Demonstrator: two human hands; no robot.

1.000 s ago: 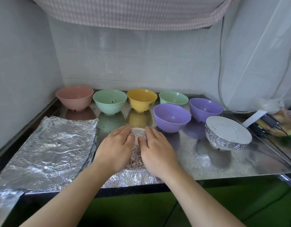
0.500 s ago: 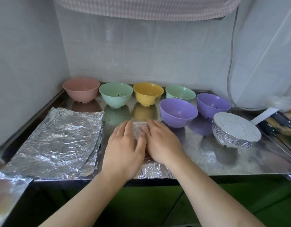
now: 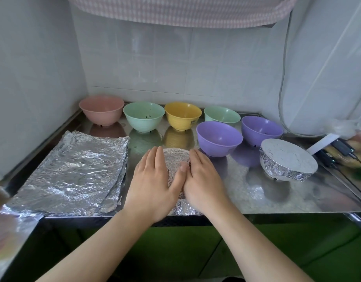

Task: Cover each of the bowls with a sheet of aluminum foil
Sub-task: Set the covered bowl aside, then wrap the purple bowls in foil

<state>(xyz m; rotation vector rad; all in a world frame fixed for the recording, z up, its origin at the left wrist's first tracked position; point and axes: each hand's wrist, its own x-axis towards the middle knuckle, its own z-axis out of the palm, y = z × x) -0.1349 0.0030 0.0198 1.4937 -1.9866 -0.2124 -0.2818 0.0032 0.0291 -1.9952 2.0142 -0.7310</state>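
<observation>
Both hands lie flat, palm down, on one foil sheet (image 3: 176,159) draped over a bowl at the near edge of the steel table (image 3: 297,198): the left hand (image 3: 153,184) covers the left half of the top and the right hand (image 3: 202,180) the right half, thumbs meeting over the middle. Neither grip closes on anything; the fingers are straight and press the foil down, pointing away toward the wall. The bowl itself is hidden under the sheet, directly beneath the palms, and loose foil hangs crumpled below the wrists at the table's front edge (image 3: 185,210). So the rim that needs crimping runs outward and down from each palm, left side to the left hand, right side to the right. A finished foil-covered bowl (image 3: 287,159) stands to the right. Six bowls are uncovered behind: pink (image 3: 101,110), mint green (image 3: 144,117), yellow (image 3: 182,116), pale green (image 3: 222,117) and two purple (image 3: 219,138) (image 3: 262,130). The stack of spare foil sheets (image 3: 73,174) lies just left, nearer the left hand.
</observation>
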